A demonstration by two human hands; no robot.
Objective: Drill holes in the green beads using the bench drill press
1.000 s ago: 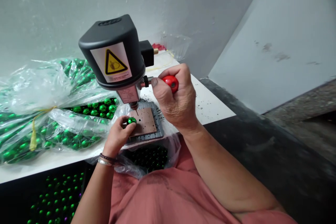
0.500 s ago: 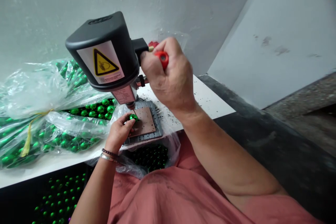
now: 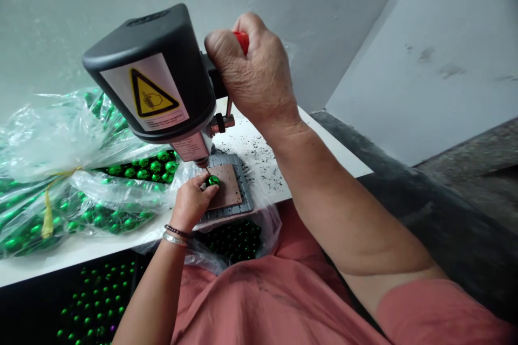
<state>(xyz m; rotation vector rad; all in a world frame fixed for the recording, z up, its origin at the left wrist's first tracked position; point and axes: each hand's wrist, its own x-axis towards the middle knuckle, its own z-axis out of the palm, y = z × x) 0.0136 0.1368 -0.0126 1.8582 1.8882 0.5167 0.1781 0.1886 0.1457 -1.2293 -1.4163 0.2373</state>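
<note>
A small bench drill with a black motor head (image 3: 154, 73) bearing a yellow warning label stands over a brown plate (image 3: 226, 186) on a grey base. My left hand (image 3: 193, 200) pinches a shiny green bead (image 3: 212, 180) on that plate, right under the drill bit. My right hand (image 3: 253, 73) is closed round the red knob (image 3: 242, 40) of the drill's feed lever, raised beside the motor head.
Clear plastic bags full of green beads (image 3: 81, 172) lie on the white table (image 3: 81, 250) to the left. Another open bag of beads (image 3: 232, 240) hangs below the table edge at my lap. Dark chips litter the tabletop (image 3: 263, 161) by the drill. A grey wall rises behind.
My right hand has swung the red lever knob upward and back, from level with the drill chuck to beside the motor head. My left hand has shifted the green bead under the bit.
</note>
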